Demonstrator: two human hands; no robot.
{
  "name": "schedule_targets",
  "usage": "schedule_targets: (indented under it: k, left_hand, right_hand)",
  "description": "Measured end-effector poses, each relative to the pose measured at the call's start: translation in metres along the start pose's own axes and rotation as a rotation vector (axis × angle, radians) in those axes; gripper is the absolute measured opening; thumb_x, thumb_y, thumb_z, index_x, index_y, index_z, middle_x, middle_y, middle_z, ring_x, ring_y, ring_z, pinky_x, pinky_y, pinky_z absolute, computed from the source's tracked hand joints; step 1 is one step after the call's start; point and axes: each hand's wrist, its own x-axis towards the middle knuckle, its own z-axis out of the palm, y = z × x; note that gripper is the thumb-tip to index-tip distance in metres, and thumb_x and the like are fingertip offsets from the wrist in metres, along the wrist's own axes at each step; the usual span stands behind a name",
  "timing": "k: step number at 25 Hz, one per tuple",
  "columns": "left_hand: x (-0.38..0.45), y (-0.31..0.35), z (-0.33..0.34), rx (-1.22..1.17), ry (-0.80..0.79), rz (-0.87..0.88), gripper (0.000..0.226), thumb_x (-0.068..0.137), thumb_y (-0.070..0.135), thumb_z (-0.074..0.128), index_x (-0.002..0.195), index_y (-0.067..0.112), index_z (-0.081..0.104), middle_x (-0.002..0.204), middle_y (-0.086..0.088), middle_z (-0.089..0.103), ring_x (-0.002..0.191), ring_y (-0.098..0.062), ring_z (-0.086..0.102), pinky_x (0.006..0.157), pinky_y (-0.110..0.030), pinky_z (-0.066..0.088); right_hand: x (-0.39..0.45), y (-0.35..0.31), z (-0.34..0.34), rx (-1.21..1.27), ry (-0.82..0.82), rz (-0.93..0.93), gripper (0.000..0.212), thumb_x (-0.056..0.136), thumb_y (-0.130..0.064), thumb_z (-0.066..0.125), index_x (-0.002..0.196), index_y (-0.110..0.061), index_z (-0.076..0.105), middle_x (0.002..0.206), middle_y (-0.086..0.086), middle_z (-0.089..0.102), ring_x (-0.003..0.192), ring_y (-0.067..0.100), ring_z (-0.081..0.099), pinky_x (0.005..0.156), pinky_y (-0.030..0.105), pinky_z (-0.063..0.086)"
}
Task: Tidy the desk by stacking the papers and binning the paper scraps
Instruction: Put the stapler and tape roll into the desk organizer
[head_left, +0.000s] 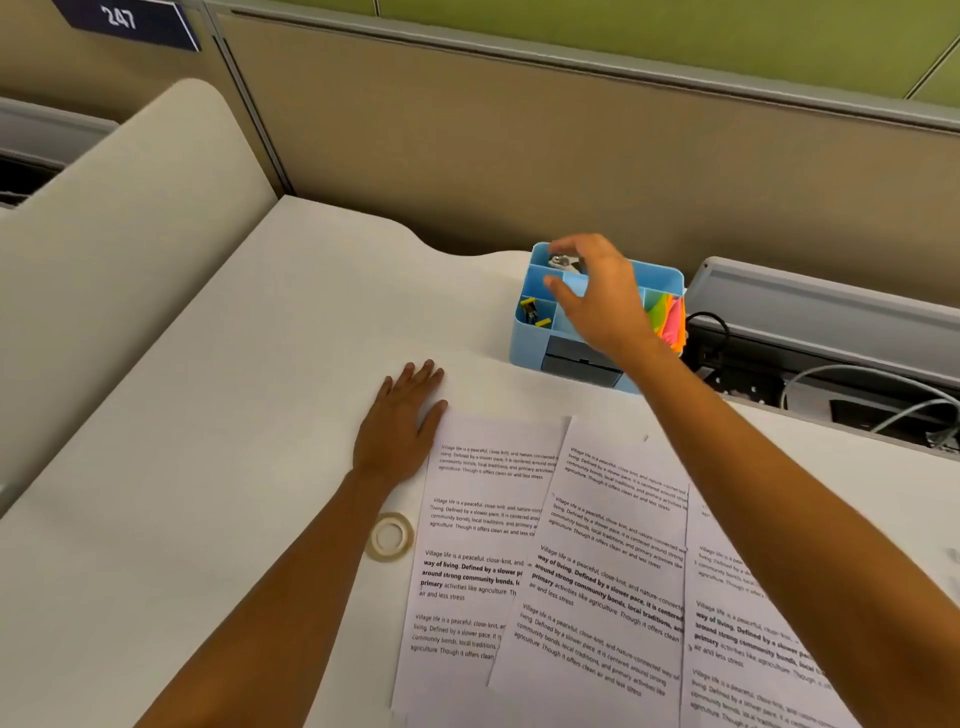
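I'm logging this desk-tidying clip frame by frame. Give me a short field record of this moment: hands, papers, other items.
left hand: left hand flat on the desk, fingers straight, at the top left corner of the papers
right hand: right hand over the blue organizer, fingers spread above a metal tool; contact unclear
papers: three printed sheets overlapping, fanned, not stacked
tape roll: tape roll lying beside the sheets' left edge
organizer contents: coloured notes, yellow-black clips
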Motion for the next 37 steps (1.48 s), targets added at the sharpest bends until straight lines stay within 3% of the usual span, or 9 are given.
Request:
schedule_targets:
  k: [2,7,12,21,24,31,37]
  left_hand:
    - [-0.006,-0.007,-0.005,0.042,-0.023,0.045,0.048,0.106,0.028,0.039,0.153,0.023,0.034,0.161,0.006,0.027,0.152,-0.014,0.017,0.125,-0.035,0.009]
    - [-0.032,-0.025,-0.021,0.112,0.006,-0.022,0.049,0.106,0.023,0.036,0.154,0.025,0.032,0.162,0.006,0.024,0.152,-0.016,0.014,0.125,-0.041,0.010]
    - [-0.046,-0.033,-0.027,0.166,-0.011,-0.057,0.050,0.107,0.026,0.031,0.156,0.025,0.026,0.164,0.005,0.020,0.153,-0.016,0.010,0.125,-0.043,0.008]
    - [-0.045,-0.033,-0.023,0.164,0.025,-0.069,0.049,0.105,0.025,0.034,0.154,0.027,0.030,0.162,0.006,0.025,0.152,-0.016,0.015,0.125,-0.043,0.011]
    - [-0.045,-0.032,-0.023,0.152,0.052,-0.064,0.049,0.104,0.024,0.038,0.153,0.026,0.035,0.161,0.006,0.029,0.152,-0.017,0.018,0.124,-0.043,0.013]
    - [-0.046,-0.034,-0.020,0.144,0.061,-0.055,0.050,0.103,0.027,0.034,0.152,0.027,0.035,0.161,0.007,0.029,0.152,-0.016,0.018,0.124,-0.043,0.013]
    - [-0.045,-0.035,-0.020,0.143,0.062,-0.066,0.049,0.104,0.026,0.036,0.152,0.028,0.035,0.161,0.008,0.029,0.152,-0.015,0.018,0.124,-0.041,0.013]
  right_hand:
    - [-0.040,-0.016,0.017,0.045,-0.033,-0.005,0.030,0.090,-0.025,0.068,0.119,-0.023,0.061,0.124,-0.003,0.060,0.111,0.008,0.051,0.096,0.023,0.042]
    - [-0.151,-0.052,0.072,0.128,-0.360,-0.119,0.029,0.091,-0.029,0.066,0.118,-0.019,0.063,0.115,-0.002,0.064,0.109,0.013,0.051,0.098,0.033,0.042]
    - [-0.210,-0.068,0.114,0.029,-0.550,-0.179,0.067,0.076,-0.059,0.071,0.130,-0.023,0.056,0.126,-0.005,0.057,0.119,0.015,0.043,0.101,0.035,0.031]
    - [-0.217,-0.065,0.121,0.050,-0.377,-0.139,0.054,0.077,-0.051,0.072,0.122,-0.025,0.059,0.117,-0.007,0.057,0.114,0.014,0.044,0.096,0.037,0.031]
    - [-0.185,-0.047,0.093,0.090,-0.239,-0.028,0.056,0.077,-0.053,0.073,0.123,-0.025,0.058,0.120,-0.006,0.057,0.114,0.012,0.043,0.093,0.032,0.030]
    - [-0.080,0.002,0.013,0.091,0.177,0.195,0.050,0.081,-0.041,0.076,0.122,-0.021,0.057,0.124,-0.002,0.055,0.116,0.015,0.046,0.097,0.032,0.044]
    - [-0.040,0.029,-0.003,-0.139,0.178,0.258,0.055,0.084,-0.044,0.071,0.128,-0.015,0.057,0.127,0.007,0.058,0.117,0.022,0.049,0.095,0.029,0.038]
